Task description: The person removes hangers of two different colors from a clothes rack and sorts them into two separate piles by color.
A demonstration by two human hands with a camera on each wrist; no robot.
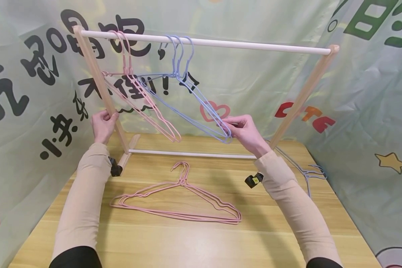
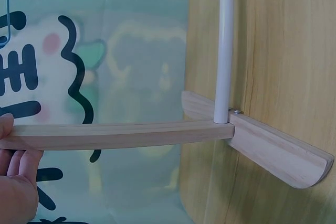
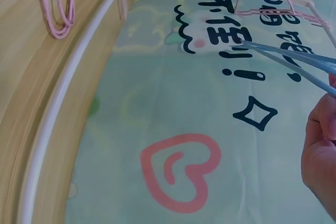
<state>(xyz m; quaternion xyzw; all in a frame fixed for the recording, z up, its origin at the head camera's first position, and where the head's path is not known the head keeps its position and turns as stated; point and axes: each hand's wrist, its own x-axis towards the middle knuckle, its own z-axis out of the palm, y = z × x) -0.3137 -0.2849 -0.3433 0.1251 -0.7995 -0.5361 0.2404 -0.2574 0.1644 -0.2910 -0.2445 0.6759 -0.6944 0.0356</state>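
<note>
My left hand (image 1: 103,126) grips the left wooden post (image 1: 95,70) of a hanging rack, thumb on one side and fingers on the other. In the left wrist view the hand (image 2: 21,182) shows at the edge, around the same post (image 2: 121,137). With my right hand (image 1: 244,132) I pinch the near lower ends of several blue hangers (image 1: 178,74), whose hooks sit over the white top rod (image 1: 254,45). Two pink hangers (image 1: 128,70) hang on that rod, left of the blue ones. The right wrist view shows the hand (image 3: 321,150) at its edge, fingertips partly cut off.
More pink hangers (image 1: 182,182) lie stacked on the wooden table (image 1: 194,245) in front of the rack. A grey-blue hanger (image 1: 305,172) lies at the right, partly behind my right forearm. The rack's white lower rod (image 1: 187,153) runs near the tabletop. Printed cloth (image 1: 365,123) surrounds the table.
</note>
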